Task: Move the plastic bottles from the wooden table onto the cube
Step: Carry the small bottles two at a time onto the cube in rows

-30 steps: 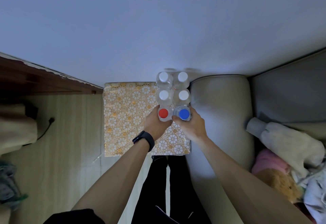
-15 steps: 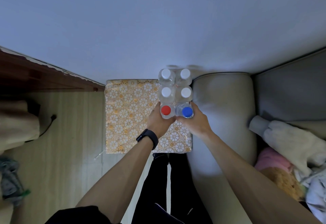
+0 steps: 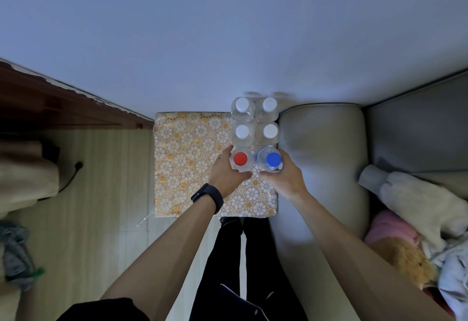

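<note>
The cube (image 3: 192, 163) has a gold-and-white floral cover and stands against the wall. Several clear plastic bottles stand in two rows along its right side. The far ones have white caps (image 3: 242, 104). My left hand (image 3: 228, 174) is wrapped around the red-capped bottle (image 3: 240, 159) at the near end of the left row. Beside it, my right hand (image 3: 283, 179) grips the blue-capped bottle (image 3: 273, 160). Both bottles stand upright, close behind the white-capped pairs. Whether their bases rest on the cube is hidden by my hands.
A grey sofa arm (image 3: 321, 148) sits directly right of the cube. A dark wooden table edge (image 3: 63, 103) runs at the left. Clothes and a stuffed toy (image 3: 405, 252) lie at the right. A cable (image 3: 73, 174) lies on the wooden floor.
Both hands, with the red-capped and blue-capped bottles, stay at the near end of the rows; the view has shifted slightly. No grip has changed.
</note>
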